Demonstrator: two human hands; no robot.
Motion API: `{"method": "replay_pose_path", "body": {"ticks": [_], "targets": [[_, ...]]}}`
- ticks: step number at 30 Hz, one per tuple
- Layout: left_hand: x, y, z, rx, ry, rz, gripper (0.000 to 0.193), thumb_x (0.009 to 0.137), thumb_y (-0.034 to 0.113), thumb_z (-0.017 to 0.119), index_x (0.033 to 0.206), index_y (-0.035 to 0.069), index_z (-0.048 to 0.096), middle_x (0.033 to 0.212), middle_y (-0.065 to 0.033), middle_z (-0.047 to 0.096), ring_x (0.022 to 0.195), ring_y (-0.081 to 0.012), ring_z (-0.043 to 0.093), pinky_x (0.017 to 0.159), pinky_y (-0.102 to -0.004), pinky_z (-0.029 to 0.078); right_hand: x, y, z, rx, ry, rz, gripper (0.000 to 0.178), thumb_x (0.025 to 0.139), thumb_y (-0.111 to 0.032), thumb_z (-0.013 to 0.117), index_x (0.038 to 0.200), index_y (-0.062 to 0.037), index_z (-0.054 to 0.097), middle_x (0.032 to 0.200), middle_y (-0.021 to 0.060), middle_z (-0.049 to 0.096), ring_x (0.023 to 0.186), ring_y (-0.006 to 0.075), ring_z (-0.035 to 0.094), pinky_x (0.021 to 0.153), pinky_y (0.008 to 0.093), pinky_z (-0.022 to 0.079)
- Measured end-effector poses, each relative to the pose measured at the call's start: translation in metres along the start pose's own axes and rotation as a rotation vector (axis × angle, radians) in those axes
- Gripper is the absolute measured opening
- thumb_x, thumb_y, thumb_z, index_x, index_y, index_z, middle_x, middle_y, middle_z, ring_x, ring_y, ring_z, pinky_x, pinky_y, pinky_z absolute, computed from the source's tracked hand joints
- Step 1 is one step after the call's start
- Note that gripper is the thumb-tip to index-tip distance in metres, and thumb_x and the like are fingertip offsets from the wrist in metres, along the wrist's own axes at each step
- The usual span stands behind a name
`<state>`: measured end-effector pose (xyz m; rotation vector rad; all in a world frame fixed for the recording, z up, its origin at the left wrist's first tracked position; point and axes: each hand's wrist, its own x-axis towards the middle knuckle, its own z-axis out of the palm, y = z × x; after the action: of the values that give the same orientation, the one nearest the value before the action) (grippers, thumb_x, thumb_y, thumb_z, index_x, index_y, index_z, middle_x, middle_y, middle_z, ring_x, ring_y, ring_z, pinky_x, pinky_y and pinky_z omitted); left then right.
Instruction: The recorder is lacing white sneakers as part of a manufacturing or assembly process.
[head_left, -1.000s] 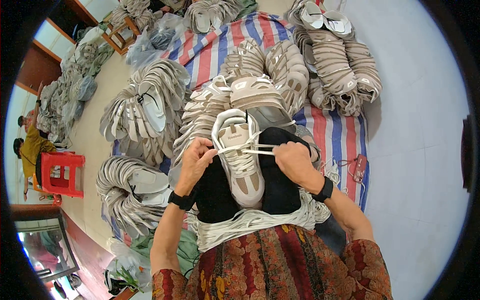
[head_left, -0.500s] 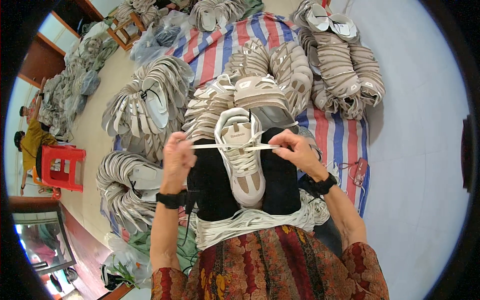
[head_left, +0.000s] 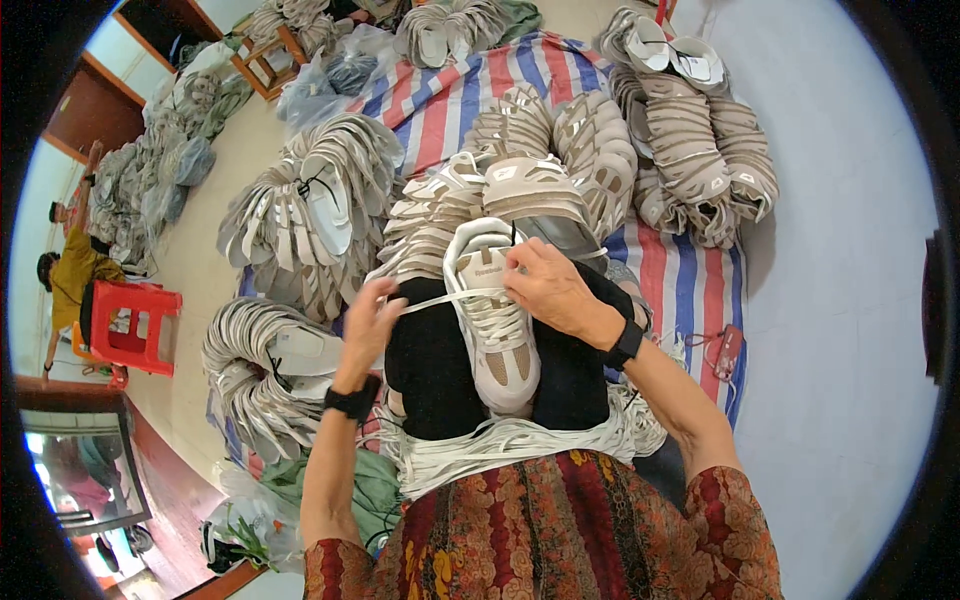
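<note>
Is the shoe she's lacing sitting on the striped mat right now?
No, the white shoe rests on the person's lap between the knees, with the left hand and right hand pulling its lace.

Lace [head_left: 445, 298] end inside left grip [head_left: 368, 325]

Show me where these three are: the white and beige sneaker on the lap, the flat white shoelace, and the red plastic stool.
White and beige sneaker [head_left: 497, 345]: head view, on its laced middle.
Flat white shoelace [head_left: 435, 300]: head view, on the taut stretch between the hands.
Red plastic stool [head_left: 135, 325]: head view, on its seat.
</note>
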<state>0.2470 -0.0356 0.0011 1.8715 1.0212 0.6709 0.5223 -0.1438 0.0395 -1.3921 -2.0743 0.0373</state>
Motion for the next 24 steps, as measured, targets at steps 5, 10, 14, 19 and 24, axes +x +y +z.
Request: {"method": "replay_pose_path", "body": {"ticks": [5, 10, 14, 19, 24], "targets": [[0.018, 0.055, 0.04, 0.125, -0.217, 0.034, 0.02, 0.084, 0.018, 0.055, 0.088, -0.002, 0.057, 0.071, -0.0029, 0.056, 0.069, -0.0103, 0.051, 0.063, -0.0251, 0.042, -0.002, 0.002, -0.013, 0.249, -0.122, 0.064, 0.009, 0.077, -0.012, 0.059, 0.082, -0.005, 0.056, 0.075, 0.0117, 0.052, 0.07, 0.0272, 0.052, 0.066, 0.0351, 0.042], [0.015, 0.051, 0.005, 0.028, -0.341, -0.089, 0.02, 0.083, 0.019, 0.057, 0.081, -0.001, 0.058, 0.062, 0.0022, 0.048, 0.058, -0.0069, 0.043, 0.051, -0.0227, 0.035, -0.015, 0.049, -0.047, 0.502, -0.428, 0.297, 0.017, 0.081, -0.017, 0.055, 0.083, 0.0001, 0.058, 0.065, 0.0113, 0.056, 0.056, 0.0159, 0.051, 0.056, 0.029, 0.042], [-0.026, 0.018, -0.073, 0.082, -0.349, -0.178, 0.017, 0.082, 0.016, 0.056, 0.083, -0.001, 0.061, 0.061, 0.0029, 0.05, 0.056, -0.0056, 0.044, 0.049, -0.0215, 0.035, -0.044, 0.103, -0.128, 0.302, -0.513, 0.366, 0.018, 0.082, -0.015, 0.056, 0.079, 0.0018, 0.057, 0.061, 0.0059, 0.053, 0.057, 0.012, 0.046, 0.056, 0.0271, 0.041], [-0.101, 0.0, -0.156, 0.212, -0.081, -0.497, 0.014, 0.078, 0.009, 0.057, 0.08, -0.004, 0.063, 0.063, 0.0007, 0.055, 0.056, -0.0062, 0.045, 0.051, -0.0205, 0.035, -0.098, 0.151, -0.213, -0.019, -0.323, 0.618, 0.014, 0.081, -0.013, 0.055, 0.079, -0.0002, 0.058, 0.059, 0.0101, 0.052, 0.055, 0.0183, 0.051, 0.053, 0.029, 0.041], [-0.149, -0.039, -0.185, 0.417, 0.104, -0.445, 0.013, 0.076, 0.006, 0.058, 0.081, -0.004, 0.063, 0.064, -0.0051, 0.059, 0.055, -0.0126, 0.051, 0.053, -0.0238, 0.039, -0.158, 0.175, -0.244, -0.292, 0.128, 0.645, 0.012, 0.081, -0.009, 0.056, 0.089, -0.0014, 0.06, 0.078, 0.0125, 0.053, 0.073, 0.0252, 0.052, 0.069, 0.0325, 0.042]]}}
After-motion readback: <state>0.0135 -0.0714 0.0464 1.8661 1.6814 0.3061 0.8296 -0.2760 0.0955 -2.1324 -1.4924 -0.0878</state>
